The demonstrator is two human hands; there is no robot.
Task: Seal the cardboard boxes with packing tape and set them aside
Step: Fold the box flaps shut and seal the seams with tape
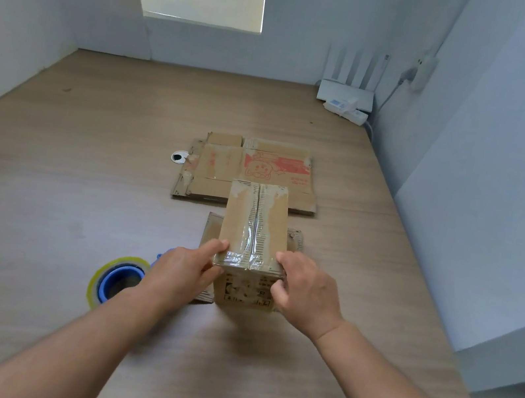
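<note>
A small brown cardboard box [254,228] stands upright in the middle of the wooden desk, its top flaps closed with clear tape along the centre seam. My left hand [181,272] grips the box's near left top corner, thumb on top. My right hand [306,289] grips the near right top corner. Left of my left hand lies a roll of packing tape [112,278] on a blue dispenser, partly hidden by my wrist. Under the box lies a flattened piece of cardboard [296,239].
A flattened box with red print [259,167] lies just behind the upright box. A round cable hole [178,157] is to its left. A white router [346,93] and power strip [345,110] sit at the back right corner. Walls close in on both sides.
</note>
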